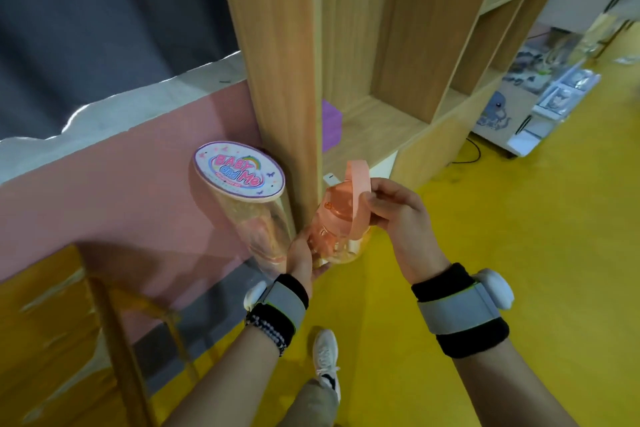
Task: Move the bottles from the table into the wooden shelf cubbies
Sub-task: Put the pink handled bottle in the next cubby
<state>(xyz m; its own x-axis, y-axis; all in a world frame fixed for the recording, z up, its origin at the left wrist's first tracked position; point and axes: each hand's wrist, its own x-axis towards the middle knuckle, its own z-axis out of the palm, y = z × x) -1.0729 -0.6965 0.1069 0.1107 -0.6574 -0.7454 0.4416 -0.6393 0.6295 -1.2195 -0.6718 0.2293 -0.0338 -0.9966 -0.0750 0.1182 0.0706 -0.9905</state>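
I hold an orange see-through bottle [332, 225] in front of me, over the yellow floor. My left hand [303, 258] grips its lower body from the left. My right hand [398, 211] pinches the bottle's pale orange carry strap [358, 180] near the lid. The wooden shelf [398, 55] stands just beyond, its lowest cubby open behind the bottle. A purple block [331, 123] sits at the left of that cubby.
A tall clear canister [249, 211] with a round "BABY and Me" lid leans by the shelf's left side panel, against a pink wall. A wooden table [52, 322] is at lower left. Boxes and clutter [540, 90] lie at right.
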